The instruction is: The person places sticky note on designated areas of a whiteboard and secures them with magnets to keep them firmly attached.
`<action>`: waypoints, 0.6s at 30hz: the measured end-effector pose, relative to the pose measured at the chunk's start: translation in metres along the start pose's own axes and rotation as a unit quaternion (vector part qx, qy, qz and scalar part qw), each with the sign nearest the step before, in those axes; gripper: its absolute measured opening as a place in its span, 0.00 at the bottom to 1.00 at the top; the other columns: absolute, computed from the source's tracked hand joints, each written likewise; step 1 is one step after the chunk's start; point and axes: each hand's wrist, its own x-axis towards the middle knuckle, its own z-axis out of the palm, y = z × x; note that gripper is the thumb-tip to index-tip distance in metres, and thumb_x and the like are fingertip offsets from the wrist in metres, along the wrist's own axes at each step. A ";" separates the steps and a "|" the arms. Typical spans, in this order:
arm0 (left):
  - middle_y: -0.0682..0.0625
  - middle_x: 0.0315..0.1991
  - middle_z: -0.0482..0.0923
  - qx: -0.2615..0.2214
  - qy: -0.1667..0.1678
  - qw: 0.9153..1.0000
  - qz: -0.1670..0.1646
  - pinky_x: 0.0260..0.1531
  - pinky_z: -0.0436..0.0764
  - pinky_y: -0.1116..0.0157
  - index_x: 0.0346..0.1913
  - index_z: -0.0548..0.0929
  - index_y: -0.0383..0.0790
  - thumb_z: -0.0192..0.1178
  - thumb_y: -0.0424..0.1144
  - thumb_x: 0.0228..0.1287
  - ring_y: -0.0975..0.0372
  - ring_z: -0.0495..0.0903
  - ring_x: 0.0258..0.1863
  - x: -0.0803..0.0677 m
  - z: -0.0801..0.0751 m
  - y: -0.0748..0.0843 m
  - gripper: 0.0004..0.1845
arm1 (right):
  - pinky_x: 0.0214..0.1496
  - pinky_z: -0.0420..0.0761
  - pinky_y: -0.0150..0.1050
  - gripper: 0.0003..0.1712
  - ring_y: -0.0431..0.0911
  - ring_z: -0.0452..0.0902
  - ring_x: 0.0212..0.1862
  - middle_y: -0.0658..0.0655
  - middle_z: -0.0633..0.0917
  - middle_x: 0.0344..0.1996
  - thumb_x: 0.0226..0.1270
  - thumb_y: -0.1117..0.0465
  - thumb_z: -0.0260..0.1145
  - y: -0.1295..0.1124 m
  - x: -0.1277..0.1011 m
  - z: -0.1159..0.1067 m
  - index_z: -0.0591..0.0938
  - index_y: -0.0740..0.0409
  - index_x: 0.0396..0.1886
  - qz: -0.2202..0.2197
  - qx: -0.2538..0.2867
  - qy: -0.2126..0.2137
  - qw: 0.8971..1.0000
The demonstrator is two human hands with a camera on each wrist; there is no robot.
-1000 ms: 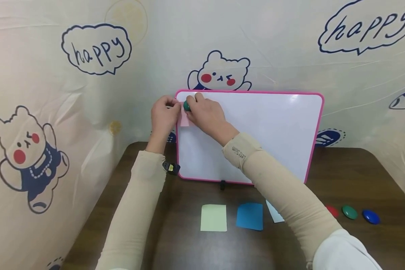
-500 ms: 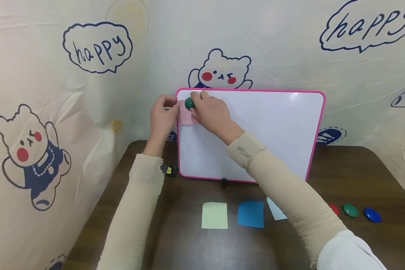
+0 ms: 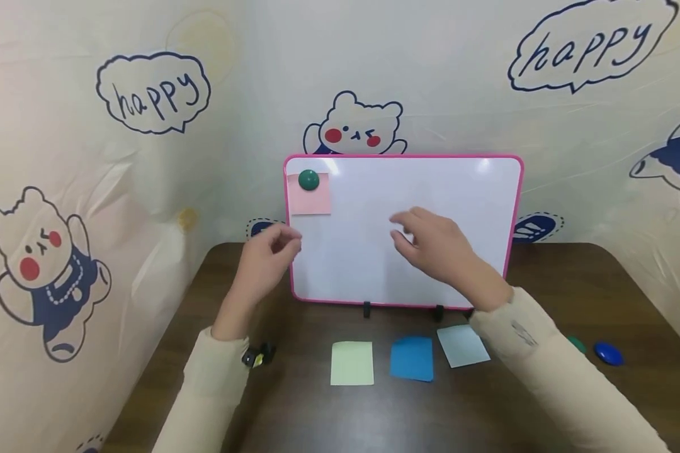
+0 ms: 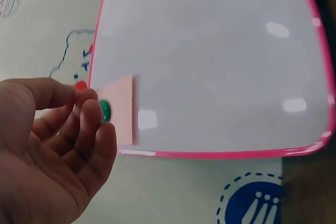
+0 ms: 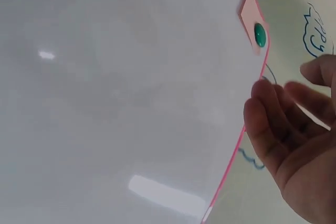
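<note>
Four paper notes (image 3: 352,363), perhaps three magnets (image 3: 308,180), one whiteboard (image 3: 408,207).

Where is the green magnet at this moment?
In the head view, the green magnet sits on the pink note in the upper left corner of the whiteboard, above the left hand.

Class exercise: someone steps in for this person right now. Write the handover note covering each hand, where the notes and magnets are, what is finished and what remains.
Left hand: free, fingers loosely curled, grip on nothing, by the whiteboard's left edge.
Right hand: free, fingers relaxed, in front of the board's middle.
Done: pink sticky note is pinned at the board's top left corner by a green magnet.
Left: light green note, blue note and pale blue note lie on the table before the board. A blue magnet and a partly hidden green one sit at right.
</note>
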 end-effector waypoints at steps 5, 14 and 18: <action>0.49 0.41 0.82 0.032 -0.066 0.997 -0.008 0.42 0.83 0.56 0.48 0.83 0.43 0.61 0.42 0.73 0.54 0.78 0.39 -0.032 0.009 -0.008 0.08 | 0.38 0.84 0.45 0.15 0.48 0.82 0.38 0.56 0.86 0.41 0.69 0.57 0.69 0.031 -0.058 -0.007 0.85 0.60 0.51 0.006 0.006 -0.028 1.000; 0.56 0.38 0.81 0.098 -0.217 0.970 -0.045 0.43 0.81 0.57 0.50 0.84 0.49 0.66 0.41 0.69 0.59 0.78 0.39 -0.066 0.031 -0.021 0.09 | 0.36 0.85 0.48 0.19 0.48 0.80 0.34 0.59 0.84 0.41 0.66 0.60 0.72 0.083 -0.149 -0.024 0.83 0.63 0.54 0.074 -0.015 -0.036 0.997; 0.56 0.39 0.80 0.131 -0.267 0.954 -0.043 0.44 0.81 0.55 0.52 0.84 0.45 0.67 0.41 0.68 0.60 0.78 0.40 -0.068 0.048 -0.023 0.13 | 0.46 0.82 0.58 0.20 0.56 0.82 0.43 0.64 0.83 0.47 0.69 0.58 0.69 0.105 -0.180 -0.025 0.82 0.65 0.55 0.133 -0.011 -0.086 0.987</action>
